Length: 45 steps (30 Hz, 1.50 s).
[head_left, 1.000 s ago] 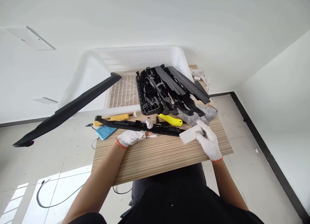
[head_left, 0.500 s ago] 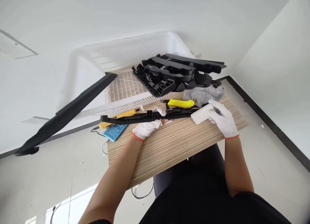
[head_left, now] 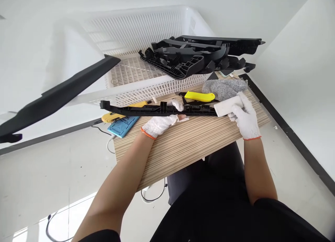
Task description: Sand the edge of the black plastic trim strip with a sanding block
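My left hand point(head_left: 163, 125), in a white knit glove with an orange cuff, is closed around the middle of a long black plastic trim piece point(head_left: 136, 111). A bare fingertip shows through the glove. My right hand point(head_left: 245, 117), gloved the same way, grips a flat white rectangular block point(head_left: 227, 106) whose left end meets or overlaps the right end of the trim piece. Just beyond the trim piece lies a yellow utility knife point(head_left: 200, 96). Behind my right hand rests a crumpled grey cloth point(head_left: 224, 89).
A white plastic basket point(head_left: 146, 85) stands behind the wood-grain board point(head_left: 180, 148), with several black trim parts point(head_left: 191, 53) in it. Another long black part point(head_left: 60, 90) leans over its left side. A yellow corded tool point(head_left: 112, 117) and a blue packet point(head_left: 123, 126) lie at the board's left.
The view has shifted, so the basket and board sit higher in it. The trim piece is more level, and the white block in my right hand is turned closer to horizontal. Both grips stay.
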Each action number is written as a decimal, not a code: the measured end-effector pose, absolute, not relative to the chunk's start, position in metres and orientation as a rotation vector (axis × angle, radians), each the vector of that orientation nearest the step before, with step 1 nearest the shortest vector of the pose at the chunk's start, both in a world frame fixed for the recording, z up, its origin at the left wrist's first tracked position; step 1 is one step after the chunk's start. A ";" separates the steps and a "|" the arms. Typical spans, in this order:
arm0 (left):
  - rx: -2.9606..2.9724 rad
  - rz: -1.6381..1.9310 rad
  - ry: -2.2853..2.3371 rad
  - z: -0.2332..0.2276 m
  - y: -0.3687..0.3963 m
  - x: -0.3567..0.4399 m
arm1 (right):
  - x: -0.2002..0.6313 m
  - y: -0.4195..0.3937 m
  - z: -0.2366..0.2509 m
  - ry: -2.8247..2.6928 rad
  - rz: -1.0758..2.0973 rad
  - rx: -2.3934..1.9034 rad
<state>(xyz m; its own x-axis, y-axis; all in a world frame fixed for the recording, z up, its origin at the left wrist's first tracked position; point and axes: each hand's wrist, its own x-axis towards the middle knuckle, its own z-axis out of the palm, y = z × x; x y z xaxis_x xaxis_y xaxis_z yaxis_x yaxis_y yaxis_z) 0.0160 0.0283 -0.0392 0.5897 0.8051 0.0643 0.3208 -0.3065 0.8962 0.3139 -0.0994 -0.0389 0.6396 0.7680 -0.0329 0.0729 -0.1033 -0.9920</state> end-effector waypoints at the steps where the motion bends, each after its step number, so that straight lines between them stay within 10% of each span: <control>1: 1.874 0.654 0.900 -0.038 0.028 0.017 | 0.311 -0.101 -0.039 -0.710 0.652 -1.590; 45: 1.690 0.804 0.711 -0.033 0.011 0.034 | 0.284 -0.104 -0.050 -0.656 0.653 -1.511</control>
